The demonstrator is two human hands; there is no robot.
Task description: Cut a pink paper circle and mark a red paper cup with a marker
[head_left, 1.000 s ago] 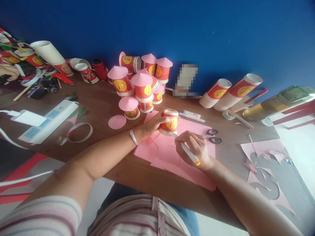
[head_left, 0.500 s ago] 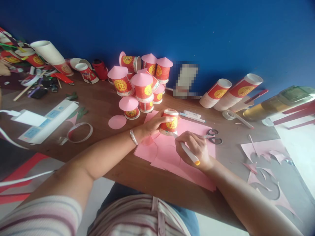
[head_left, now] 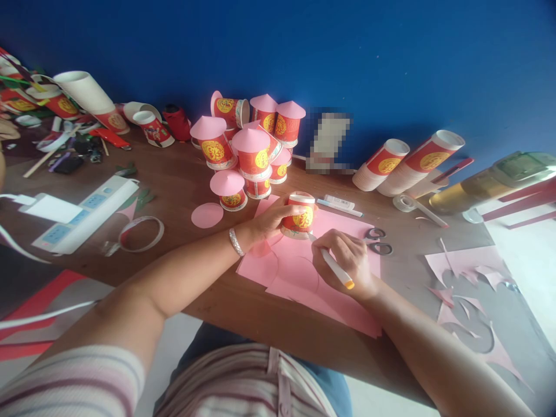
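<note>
In the middle of the frame, the person's left hand [head_left: 271, 221] is curled round a red paper cup with a yellow round emblem [head_left: 304, 219], the thumb lying across its front and the other fingers mostly hidden behind. The cup is roughly upright over a layer of pink paper sheets [head_left: 304, 292]; whether its base rests on them cannot be told. Just right of it, the right hand [head_left: 345, 255] has its fingers closed on a slim white pen with an orange end [head_left: 334, 267], the tip pointing at the cup's lower edge; contact there is unclear. Dark-handled scissors [head_left: 380, 249] lie beside that hand. The brown wooden desk [head_left: 208, 295] also carries red cups topped with pink paper cones [head_left: 214, 152] at upper centre, a white power strip [head_left: 106, 204] at left, stacked red-and-white cups [head_left: 386, 165] at upper right and pink paper scraps [head_left: 499, 350] at lower right. A deep blue wall [head_left: 269, 46] fills the top of the frame.
</note>
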